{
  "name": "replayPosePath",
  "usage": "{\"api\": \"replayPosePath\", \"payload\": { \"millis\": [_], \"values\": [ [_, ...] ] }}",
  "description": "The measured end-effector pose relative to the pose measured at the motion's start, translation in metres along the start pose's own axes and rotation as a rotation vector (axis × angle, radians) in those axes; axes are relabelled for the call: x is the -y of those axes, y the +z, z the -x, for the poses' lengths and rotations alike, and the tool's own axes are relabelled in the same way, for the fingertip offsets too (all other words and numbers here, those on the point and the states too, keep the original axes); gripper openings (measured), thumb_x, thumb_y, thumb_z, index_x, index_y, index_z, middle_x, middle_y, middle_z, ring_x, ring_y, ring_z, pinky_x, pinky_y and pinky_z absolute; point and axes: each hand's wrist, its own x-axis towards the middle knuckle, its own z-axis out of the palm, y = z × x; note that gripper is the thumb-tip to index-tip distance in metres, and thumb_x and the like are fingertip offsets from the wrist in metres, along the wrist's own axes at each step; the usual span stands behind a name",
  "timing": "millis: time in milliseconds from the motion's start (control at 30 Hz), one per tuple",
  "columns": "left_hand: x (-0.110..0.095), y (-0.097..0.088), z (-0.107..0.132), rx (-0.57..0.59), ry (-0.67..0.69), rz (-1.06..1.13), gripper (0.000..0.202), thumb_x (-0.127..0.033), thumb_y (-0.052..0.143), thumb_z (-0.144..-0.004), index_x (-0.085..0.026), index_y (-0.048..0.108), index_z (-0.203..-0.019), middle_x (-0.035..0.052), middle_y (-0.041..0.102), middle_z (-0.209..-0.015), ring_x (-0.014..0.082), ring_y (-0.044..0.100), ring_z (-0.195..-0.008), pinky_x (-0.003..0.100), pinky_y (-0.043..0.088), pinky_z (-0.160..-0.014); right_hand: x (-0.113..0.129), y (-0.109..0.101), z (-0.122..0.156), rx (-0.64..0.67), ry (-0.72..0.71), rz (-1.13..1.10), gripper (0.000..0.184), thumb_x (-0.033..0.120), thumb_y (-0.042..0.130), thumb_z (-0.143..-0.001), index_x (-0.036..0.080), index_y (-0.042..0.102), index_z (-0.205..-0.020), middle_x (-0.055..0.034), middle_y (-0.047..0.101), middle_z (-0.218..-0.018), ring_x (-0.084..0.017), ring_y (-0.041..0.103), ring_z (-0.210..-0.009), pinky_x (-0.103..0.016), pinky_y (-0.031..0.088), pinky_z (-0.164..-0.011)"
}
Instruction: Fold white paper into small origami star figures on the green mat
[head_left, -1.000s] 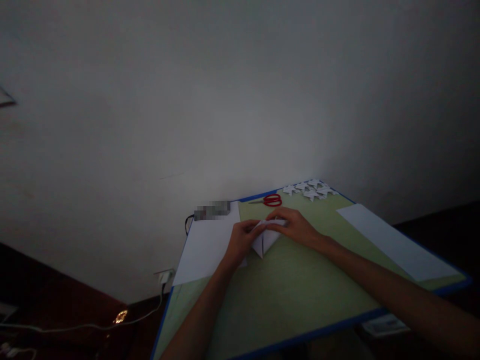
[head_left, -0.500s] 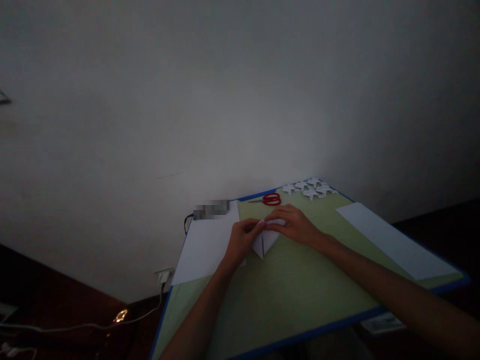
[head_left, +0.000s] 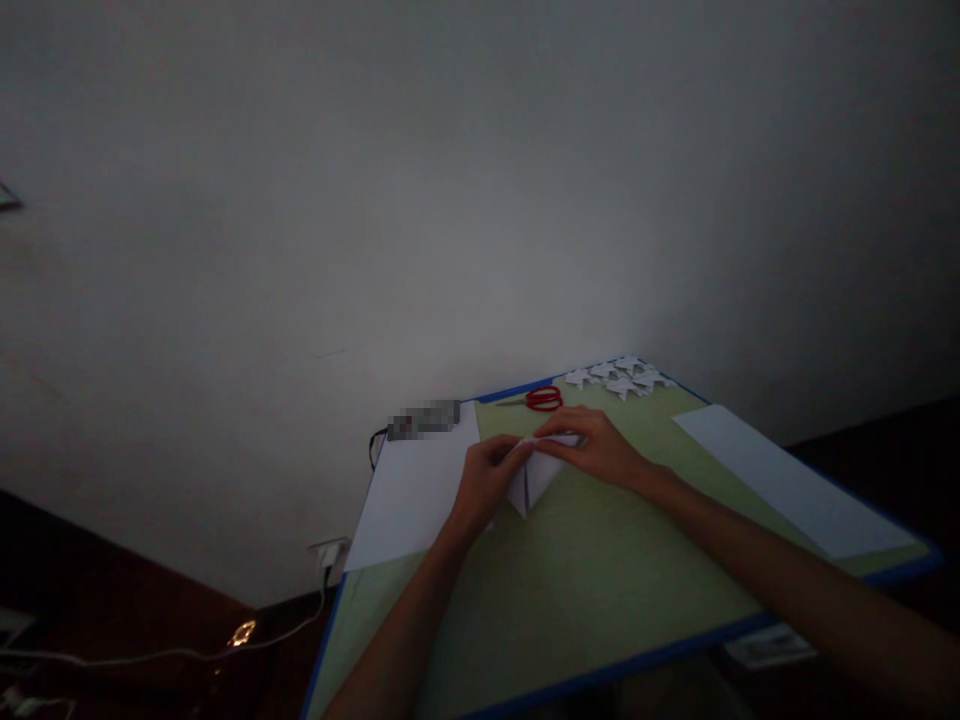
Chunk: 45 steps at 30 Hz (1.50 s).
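A folded white piece of paper (head_left: pixel 537 482) is between my hands over the table, its lower point toward me and a dark gap running up its middle. My left hand (head_left: pixel 489 478) pinches its upper left edge with thumb and fingers. On the other side my right hand (head_left: pixel 592 445) grips the upper right flap, thumb beneath and fingers on top. The fingertips of both hands almost meet at the top of the paper, and they hide part of it.
Red-handled scissors (head_left: pixel 544 400) lie behind my hands. Several white paper stars (head_left: pixel 622 385) rest at the far corner. White sheets (head_left: pixel 420 490) cover the table's left, and a long white strip (head_left: pixel 780 480) lies along the right. A blurred-out item (head_left: pixel 424 420) stands at the back left.
My right hand's fingers have shifted slightly on the right flap, and more of the paper's edge shows between them. The left hand stays nearly in place.
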Motion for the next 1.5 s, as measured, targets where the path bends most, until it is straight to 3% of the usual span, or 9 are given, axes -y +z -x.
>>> {"api": "replayPosePath", "payload": {
  "millis": [700,933,1033,1267,1500],
  "values": [
    [-0.002,-0.001,0.0,0.014,0.02,-0.059,0.034,-0.049,0.073,-0.081,-0.016,0.079,-0.087,0.0089,0.078,-0.088,0.0231,0.069,-0.082,0.031,0.052,-0.076,-0.001,0.0,-0.002,0.006,0.017,-0.081,0.029,0.052,0.069,-0.088,0.025,0.079,-0.086,-0.0042,0.077,-0.083,-0.021,0.069,-0.08,-0.038,0.053,-0.08],
    [0.0,-0.006,-0.003,-0.019,0.034,-0.043,0.03,-0.046,0.073,-0.081,-0.018,0.079,-0.09,0.0075,0.078,-0.091,0.0211,0.069,-0.083,0.028,0.051,-0.074,-0.003,-0.004,-0.001,0.009,0.146,-0.175,0.026,0.043,0.075,-0.083,0.024,0.077,-0.101,-0.0067,0.078,-0.103,-0.025,0.072,-0.097,-0.042,0.055,-0.091],
    [0.003,-0.008,-0.005,-0.052,0.034,-0.02,0.03,-0.045,0.073,-0.08,-0.017,0.077,-0.089,0.0071,0.077,-0.091,0.0207,0.068,-0.083,0.028,0.051,-0.073,-0.008,-0.006,-0.002,0.013,0.208,-0.213,0.025,0.042,0.077,-0.081,0.024,0.077,-0.098,-0.0067,0.077,-0.104,-0.026,0.07,-0.103,-0.044,0.052,-0.097],
    [0.003,-0.01,-0.007,-0.094,0.028,-0.003,0.031,-0.046,0.074,-0.079,-0.017,0.077,-0.089,0.0063,0.077,-0.088,0.0201,0.068,-0.08,0.028,0.051,-0.072,-0.015,-0.004,-0.004,-0.101,0.298,-0.368,0.038,0.049,0.083,-0.07,0.02,0.063,-0.086,-0.0049,0.071,-0.094,-0.02,0.068,-0.084,-0.032,0.055,-0.072],
    [0.001,-0.015,-0.008,-0.109,0.051,-0.025,0.029,-0.044,0.074,-0.08,-0.017,0.077,-0.09,0.0064,0.077,-0.091,0.0209,0.068,-0.085,0.029,0.051,-0.076,-0.021,-0.01,-0.002,0.008,0.379,-0.405,0.04,0.051,0.082,-0.07,0.02,0.059,-0.079,0.0002,0.064,-0.076,-0.016,0.063,-0.068,-0.028,0.049,-0.061]
  ]
}}
